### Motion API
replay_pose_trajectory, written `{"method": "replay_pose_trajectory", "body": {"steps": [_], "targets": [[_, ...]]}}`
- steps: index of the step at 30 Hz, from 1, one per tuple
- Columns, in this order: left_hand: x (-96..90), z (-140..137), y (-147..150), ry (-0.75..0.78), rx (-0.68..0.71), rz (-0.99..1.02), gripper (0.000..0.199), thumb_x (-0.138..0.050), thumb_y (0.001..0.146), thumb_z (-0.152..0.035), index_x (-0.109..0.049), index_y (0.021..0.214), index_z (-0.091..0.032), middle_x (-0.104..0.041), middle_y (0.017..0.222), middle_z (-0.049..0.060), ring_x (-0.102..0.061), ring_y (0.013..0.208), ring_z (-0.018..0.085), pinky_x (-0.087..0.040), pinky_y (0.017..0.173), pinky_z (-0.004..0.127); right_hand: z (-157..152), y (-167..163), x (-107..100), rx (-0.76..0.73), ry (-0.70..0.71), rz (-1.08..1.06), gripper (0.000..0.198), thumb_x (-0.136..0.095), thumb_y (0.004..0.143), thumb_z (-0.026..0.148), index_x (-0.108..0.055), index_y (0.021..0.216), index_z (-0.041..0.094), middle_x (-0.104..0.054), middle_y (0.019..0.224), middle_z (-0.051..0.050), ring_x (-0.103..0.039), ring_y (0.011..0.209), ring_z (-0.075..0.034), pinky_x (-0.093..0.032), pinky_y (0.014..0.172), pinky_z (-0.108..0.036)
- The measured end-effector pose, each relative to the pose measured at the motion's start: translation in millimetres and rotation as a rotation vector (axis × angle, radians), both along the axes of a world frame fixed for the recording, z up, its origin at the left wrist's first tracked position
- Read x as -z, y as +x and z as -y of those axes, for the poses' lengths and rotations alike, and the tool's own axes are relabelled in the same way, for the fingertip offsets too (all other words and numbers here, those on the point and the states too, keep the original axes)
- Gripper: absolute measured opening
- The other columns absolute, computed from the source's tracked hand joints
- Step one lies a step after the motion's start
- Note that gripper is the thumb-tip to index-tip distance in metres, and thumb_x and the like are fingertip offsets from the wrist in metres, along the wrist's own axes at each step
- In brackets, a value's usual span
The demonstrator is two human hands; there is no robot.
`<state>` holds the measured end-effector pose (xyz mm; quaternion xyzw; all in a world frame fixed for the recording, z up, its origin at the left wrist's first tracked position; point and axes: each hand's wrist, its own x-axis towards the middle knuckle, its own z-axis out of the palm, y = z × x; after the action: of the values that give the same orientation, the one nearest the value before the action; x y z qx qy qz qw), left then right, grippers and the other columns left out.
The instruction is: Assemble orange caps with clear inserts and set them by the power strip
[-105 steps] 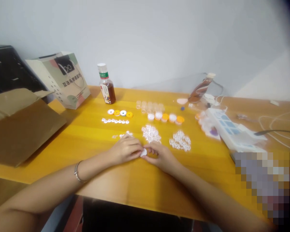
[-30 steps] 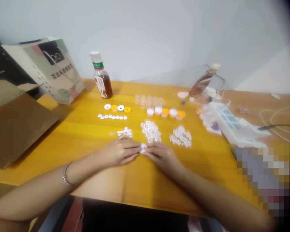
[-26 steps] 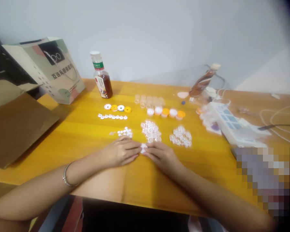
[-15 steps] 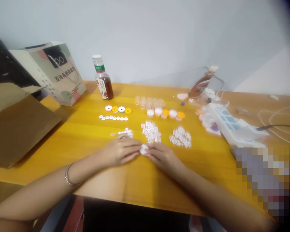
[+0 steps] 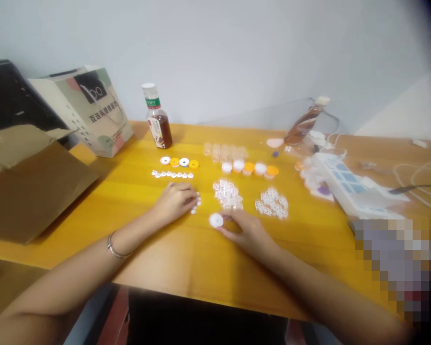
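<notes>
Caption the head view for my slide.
Right hand holds a round white disc; left hand is at the small white pieces.

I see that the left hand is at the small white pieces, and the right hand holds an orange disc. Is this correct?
Not quite: the disc in the right hand is white, not orange, as the head view shows. The left hand is indeed at the small white pieces.
</notes>
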<state>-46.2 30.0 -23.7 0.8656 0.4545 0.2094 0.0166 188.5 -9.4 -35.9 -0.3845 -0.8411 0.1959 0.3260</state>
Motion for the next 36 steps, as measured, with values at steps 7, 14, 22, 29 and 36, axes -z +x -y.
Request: {"method": "replay_pose_trajectory", "body": {"steps": [7, 14, 22, 29, 36], "targets": [[5.3, -8.0, -0.9, 0.167, 0.062, -0.072, 0.018, -0.049, 0.085, -0.029, -0.064, 0.084, -0.019, -0.066, 0.084, 0.001, -0.058, 0.077, 0.013, -0.030, 0.070, 0.029, -1.8, -0.1, 2.1, -0.011, 0.029, -0.043, 0.024, -0.060, 0.075, 0.022, -0.056, 0.098, 0.020, -0.067, 0.088, -0.006, -0.065, 0.079, -0.018, -0.053, 0.071, -0.032], [2.6, -11.2, -2.3, 0.341, 0.119, -0.074, 0.016, -0.046, 0.087, -0.024, -0.061, 0.085, -0.017, -0.066, 0.084, 0.003, -0.056, 0.076, 0.014, -0.032, 0.068, 0.029, -1.3, -0.8, 0.5, -0.018, 0.034, -0.043, 0.023, -0.060, 0.075, 0.021, -0.056, 0.097, 0.019, -0.067, 0.087, -0.005, -0.064, 0.079, -0.017, -0.053, 0.072, -0.031], [-1.1, 14.4, 21.5, 0.114, 0.449, 0.130, 0.015, -0.045, 0.087, -0.020, -0.057, 0.094, -0.014, -0.064, 0.085, 0.006, -0.057, 0.077, 0.011, -0.047, 0.068, 0.024, -1.4, -1.8, -1.7, -0.052, 0.043, -0.061, 0.022, -0.059, 0.075, 0.020, -0.056, 0.097, 0.020, -0.068, 0.088, -0.005, -0.064, 0.081, -0.018, -0.053, 0.072, -0.032], [3.7, 14.0, 24.2, 0.103, 0.523, 0.184, 0.017, -0.046, 0.087, -0.018, -0.056, 0.099, -0.013, -0.064, 0.091, 0.009, -0.059, 0.082, 0.013, -0.051, 0.072, 0.027, -1.2, -2.7, -0.3, -0.057, 0.069, -0.072, 0.022, -0.058, 0.075, 0.020, -0.056, 0.097, 0.021, -0.068, 0.088, -0.004, -0.065, 0.081, -0.017, -0.053, 0.072, -0.031], [9.2, 11.9, 26.9, 0.055, 0.556, 0.166, 0.017, -0.045, 0.087, -0.018, -0.060, 0.095, -0.013, -0.063, 0.090, 0.009, -0.059, 0.083, 0.014, -0.050, 0.072, 0.027, 0.0, -3.3, -0.1, -0.044, 0.051, -0.067, 0.026, -0.058, 0.075, 0.021, -0.053, 0.101, 0.022, -0.067, 0.088, -0.005, -0.065, 0.080, -0.018, -0.053, 0.072, -0.032]]}}
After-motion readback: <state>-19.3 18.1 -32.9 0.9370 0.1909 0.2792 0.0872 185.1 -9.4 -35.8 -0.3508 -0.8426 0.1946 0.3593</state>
